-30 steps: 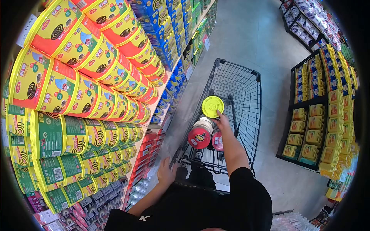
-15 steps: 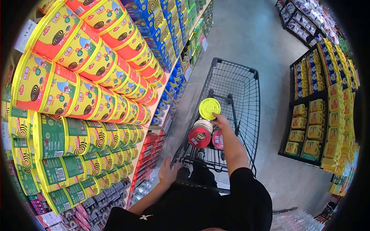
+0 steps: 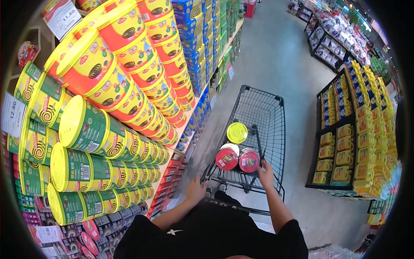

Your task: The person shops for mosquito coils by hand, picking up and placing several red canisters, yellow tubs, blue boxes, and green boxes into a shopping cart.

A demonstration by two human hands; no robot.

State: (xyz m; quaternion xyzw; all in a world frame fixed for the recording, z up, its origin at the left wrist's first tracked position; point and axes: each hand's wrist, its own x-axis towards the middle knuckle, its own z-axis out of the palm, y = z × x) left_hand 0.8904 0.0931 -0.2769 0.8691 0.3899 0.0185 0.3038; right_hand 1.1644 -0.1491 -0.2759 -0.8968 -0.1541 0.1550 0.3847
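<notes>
In the shopping cart (image 3: 282,142), a round tub with a yellow lid (image 3: 237,133) stands in front of two tubs with red lids: one on the left (image 3: 226,159) and one on the right (image 3: 249,161). My right hand (image 3: 266,174) is over the cart beside the right red-lidded tub, fingers stretched out at its edge and the yellow-lidded tub out of its grasp. At the cart's near left corner is my left hand (image 3: 196,190), open, its fingers close to the frame.
Stacked yellow-and-red mosquito coil tubs (image 3: 129,69) and green-and-yellow tubs (image 3: 95,134) fill the left shelf, with price tags (image 3: 64,19) above. Blue boxes (image 3: 187,43) continue farther along. Across the grey aisle floor (image 3: 263,52) stands a rack of yellow jugs (image 3: 345,151).
My right hand has let go of the yellow-lidded tub, now in the cart, and moved back toward the right red-lidded tub. My left hand has shifted slightly toward the cart; the view has tilted up.
</notes>
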